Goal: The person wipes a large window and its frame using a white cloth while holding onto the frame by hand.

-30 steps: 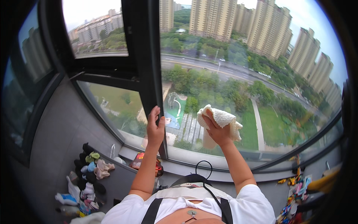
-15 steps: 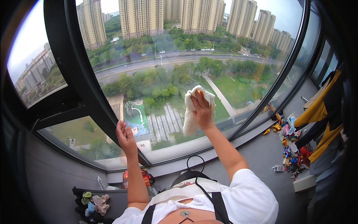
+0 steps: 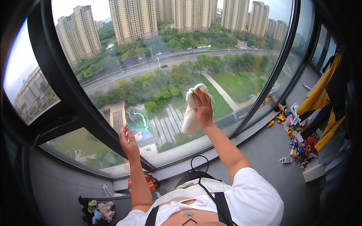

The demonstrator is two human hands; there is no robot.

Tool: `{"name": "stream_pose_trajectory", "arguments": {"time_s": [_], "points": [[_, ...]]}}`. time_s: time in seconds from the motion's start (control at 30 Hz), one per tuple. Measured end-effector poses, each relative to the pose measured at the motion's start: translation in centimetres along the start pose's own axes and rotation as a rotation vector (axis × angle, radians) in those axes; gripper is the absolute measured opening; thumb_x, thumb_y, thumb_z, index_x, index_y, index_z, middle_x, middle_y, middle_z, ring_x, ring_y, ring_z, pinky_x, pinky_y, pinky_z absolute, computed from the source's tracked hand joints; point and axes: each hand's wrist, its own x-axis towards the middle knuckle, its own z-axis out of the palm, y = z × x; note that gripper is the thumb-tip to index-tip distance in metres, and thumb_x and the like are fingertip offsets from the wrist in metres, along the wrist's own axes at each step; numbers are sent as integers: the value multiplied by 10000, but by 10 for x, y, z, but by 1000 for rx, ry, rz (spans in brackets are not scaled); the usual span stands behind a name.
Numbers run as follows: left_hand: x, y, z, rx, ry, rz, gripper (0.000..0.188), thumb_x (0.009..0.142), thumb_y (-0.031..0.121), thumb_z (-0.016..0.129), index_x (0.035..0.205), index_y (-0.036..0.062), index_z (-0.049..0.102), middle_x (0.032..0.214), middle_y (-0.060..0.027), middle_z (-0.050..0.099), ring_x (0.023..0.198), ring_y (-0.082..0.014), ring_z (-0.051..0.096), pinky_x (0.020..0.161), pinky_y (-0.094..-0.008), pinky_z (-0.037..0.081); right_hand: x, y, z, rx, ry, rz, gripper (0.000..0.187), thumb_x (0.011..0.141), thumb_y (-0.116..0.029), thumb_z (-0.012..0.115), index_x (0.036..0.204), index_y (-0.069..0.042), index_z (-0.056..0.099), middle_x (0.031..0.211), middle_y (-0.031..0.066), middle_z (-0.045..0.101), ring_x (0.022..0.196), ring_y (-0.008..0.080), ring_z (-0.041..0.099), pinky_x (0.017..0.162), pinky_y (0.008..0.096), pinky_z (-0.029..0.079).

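Observation:
A white textured cloth (image 3: 191, 119) lies against the large window pane (image 3: 166, 90), bunched at its top and hanging down on the left. My right hand (image 3: 204, 111) presses it there, fingers pointing up and bent over its upper part. Further left and lower, my left hand (image 3: 129, 143) is raised beside the dark window frame (image 3: 98, 126). Its fingers are stretched upward and it holds nothing; whether it touches the frame or glass I cannot tell.
The sill (image 3: 177, 168) runs below the pane. At right, toys (image 3: 298, 145) are piled on the floor beside hanging yellow and black clothes (image 3: 320, 98). Small garments (image 3: 102, 211) lie at lower left, and a red bag (image 3: 151, 182) stands behind my left forearm. A black cord loop (image 3: 200, 162) rises before my body.
The whole view has shifted slightly, with the window frame lying further left. The cloth and my right hand stay at nearly the same spot on the glass. My left hand remains raised by the frame.

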Motion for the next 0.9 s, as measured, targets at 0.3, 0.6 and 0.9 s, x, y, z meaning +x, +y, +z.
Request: {"name": "stream_pose_trajectory", "arguments": {"time_s": [0.3, 0.6, 0.9], "points": [[-69, -1, 50, -10, -246, -72, 296, 911, 89, 519, 1193, 6, 544, 1187, -127, 555, 1079, -219, 552, 904, -333, 449, -110, 103, -48, 150, -241, 646, 541, 790, -187, 658, 1285, -40, 498, 1296, 139, 518, 1146, 343, 509, 940, 402, 445], [-105, 27, 123, -24, -287, -108, 274, 928, 98, 497, 1176, -2, 554, 1149, -115, 588, 1054, -212, 563, 900, -325, 435, -150, 184, -158, 274, 116, 936, 555, 764, -209, 720, 1224, 17, 506, 1189, 192, 560, 1099, 345, 542, 954, 391, 421], [-112, 65, 223, 39, -227, -3, 263, 920, 108, 512, 1160, 13, 566, 1148, -124, 582, 1077, -240, 534, 926, -338, 391, -162, 262, -222, 154, 282, 838, 591, 731, -163, 752, 1212, 3, 452, 1244, 185, 456, 1175, 333, 445, 1005, 413, 374]]}}
